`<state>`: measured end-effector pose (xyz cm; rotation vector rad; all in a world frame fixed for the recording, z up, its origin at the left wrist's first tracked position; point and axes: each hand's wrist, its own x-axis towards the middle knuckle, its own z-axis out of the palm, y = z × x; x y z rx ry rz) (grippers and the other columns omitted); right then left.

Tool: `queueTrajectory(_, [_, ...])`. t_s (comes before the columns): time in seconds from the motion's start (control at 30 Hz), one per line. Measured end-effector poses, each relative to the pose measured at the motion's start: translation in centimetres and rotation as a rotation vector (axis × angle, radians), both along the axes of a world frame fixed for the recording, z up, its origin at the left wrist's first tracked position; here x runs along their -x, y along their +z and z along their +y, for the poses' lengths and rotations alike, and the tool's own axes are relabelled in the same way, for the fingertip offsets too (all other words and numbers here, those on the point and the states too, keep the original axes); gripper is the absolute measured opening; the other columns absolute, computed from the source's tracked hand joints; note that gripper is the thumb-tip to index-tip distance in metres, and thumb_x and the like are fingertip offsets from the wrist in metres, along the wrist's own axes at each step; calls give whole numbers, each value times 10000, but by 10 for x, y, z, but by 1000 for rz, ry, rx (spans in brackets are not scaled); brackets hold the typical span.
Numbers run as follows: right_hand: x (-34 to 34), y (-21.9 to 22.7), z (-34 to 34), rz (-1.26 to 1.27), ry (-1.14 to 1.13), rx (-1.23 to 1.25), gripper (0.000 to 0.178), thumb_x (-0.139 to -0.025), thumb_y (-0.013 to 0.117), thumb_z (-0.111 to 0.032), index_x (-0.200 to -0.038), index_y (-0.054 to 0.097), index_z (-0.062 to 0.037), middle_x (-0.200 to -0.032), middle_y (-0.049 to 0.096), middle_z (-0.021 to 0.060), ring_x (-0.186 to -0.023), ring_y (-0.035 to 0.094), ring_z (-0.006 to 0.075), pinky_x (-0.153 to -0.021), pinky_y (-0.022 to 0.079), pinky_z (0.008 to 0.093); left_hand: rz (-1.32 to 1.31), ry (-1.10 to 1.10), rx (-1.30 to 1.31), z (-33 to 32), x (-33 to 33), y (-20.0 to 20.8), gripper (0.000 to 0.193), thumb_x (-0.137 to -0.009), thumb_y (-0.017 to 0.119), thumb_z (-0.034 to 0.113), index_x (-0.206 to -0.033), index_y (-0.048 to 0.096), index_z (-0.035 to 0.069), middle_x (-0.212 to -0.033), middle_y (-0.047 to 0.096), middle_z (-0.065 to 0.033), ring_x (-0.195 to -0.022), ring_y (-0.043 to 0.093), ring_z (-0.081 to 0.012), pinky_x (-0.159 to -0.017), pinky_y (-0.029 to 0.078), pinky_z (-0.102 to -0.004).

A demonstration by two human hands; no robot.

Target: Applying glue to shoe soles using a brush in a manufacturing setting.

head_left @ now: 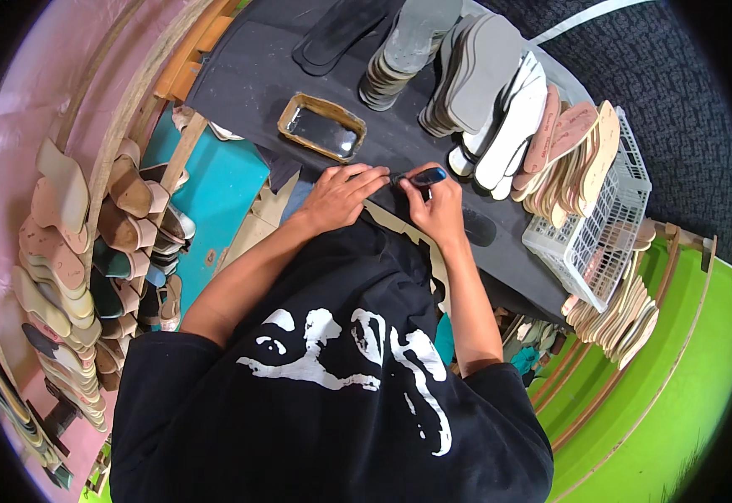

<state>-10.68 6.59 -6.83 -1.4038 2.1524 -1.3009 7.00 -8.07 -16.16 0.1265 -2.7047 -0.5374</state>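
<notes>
My left hand [347, 197] lies palm down at the near edge of the dark table, its fingers stretched out together toward the right hand. My right hand [434, 210] is closed around a short, dark tool with a blue end [429, 177]; its working tip is hidden at the fingers, so its exact kind is unclear. A small dark piece shows between the two hands, too dim to make out. Beside my right wrist, a black sole-shaped piece [479, 227] rests on the table, partly covered by the wrist. Beyond my left hand stands an open tan-rimmed container [357, 144] with dark, shiny contents.
Grey sole stacks [475, 71] and white soles [512, 134] stand at the far right, beside beige and pink insoles [592, 155]. A white plastic basket [579, 256] sits at the table's right edge. Racks of shoes [131, 205] and insoles line the left.
</notes>
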Motion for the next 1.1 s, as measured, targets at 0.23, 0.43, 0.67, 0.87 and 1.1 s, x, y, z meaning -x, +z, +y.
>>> queueTrajectory(0.23, [0,5,3,64,127,15,131,-834,759,52,-912,657,24,-854,675,154,-782,655,368,-703,525,425,5,-10,-47,3,0,2,689,-804,689,43,-1475,620,182,-1597,547,68,-1385,517,-181,-1096,397,-403])
queueTrajectory(0.43, [2,-2,-1,125,48,88,138,-818,740,78,-901,654,8,-850,664,152,-782,642,375,-687,513,414,-5,1,-63,4,0,1,676,-818,687,64,-1480,618,179,-1599,542,63,-1381,520,-188,-1110,388,-412])
queueTrajectory(0.67, [7,-4,-5,179,-4,101,152,-797,754,75,-900,662,12,-854,676,159,-782,651,386,-695,527,436,32,4,-42,4,-1,1,569,-846,676,97,-1411,668,166,-1571,551,72,-1380,522,-174,-1086,421,-408])
queueTrajectory(0.87, [5,-2,-6,165,94,90,136,-816,763,74,-885,662,15,-861,699,150,-776,663,374,-691,530,432,77,-9,-35,3,-1,-9,609,-767,739,129,-1369,654,158,-1596,527,60,-1387,512,-175,-1075,410,-404])
queueTrajectory(1.1, [4,-2,-8,139,118,82,135,-818,770,66,-889,667,17,-863,699,158,-784,667,388,-703,534,424,122,-30,-49,2,-1,-17,541,-726,777,146,-1234,593,154,-1620,498,33,-1375,523,-209,-1058,409,-433])
